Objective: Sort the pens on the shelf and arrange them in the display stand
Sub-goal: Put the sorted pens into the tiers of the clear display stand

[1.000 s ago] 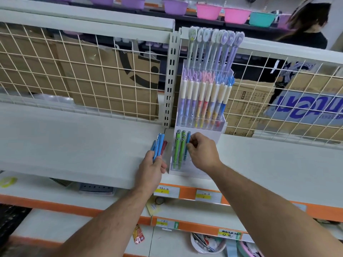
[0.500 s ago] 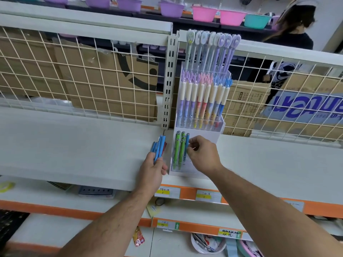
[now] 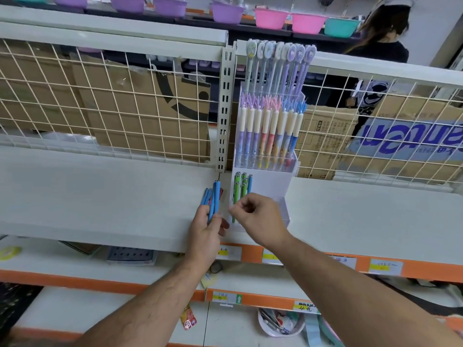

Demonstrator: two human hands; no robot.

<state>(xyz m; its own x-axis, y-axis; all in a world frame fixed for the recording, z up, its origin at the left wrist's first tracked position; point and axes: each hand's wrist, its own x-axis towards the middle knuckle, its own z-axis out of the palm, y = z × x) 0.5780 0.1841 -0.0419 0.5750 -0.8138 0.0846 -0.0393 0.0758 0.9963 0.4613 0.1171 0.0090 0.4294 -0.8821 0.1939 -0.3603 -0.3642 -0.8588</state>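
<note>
Curled round a bundle of blue pens [image 3: 213,199], with a red one tucked at its right edge, my left hand [image 3: 205,230] rests on the white shelf [image 3: 100,196]; the pens point away from me, their tips fanning out past my fingers. Just right of that hand stands the white display stand [image 3: 273,181]. My right hand [image 3: 255,216] hovers in front of its lowest tier, fingers bent and thumb meeting forefinger near the stand's left edge; whether it pinches anything I cannot tell, since it is blurred. Beyond my right knuckles, the low tier holds green pens [image 3: 236,189] and one blue pen [image 3: 249,184] beside them. Above that, a clear tier carries a row of pastel pens [image 3: 270,131], and behind these rise tall pens with character tops [image 3: 280,61]. Past the stand runs a wire grid [image 3: 125,108], with cardboard boxes [image 3: 155,126] behind it.
</note>
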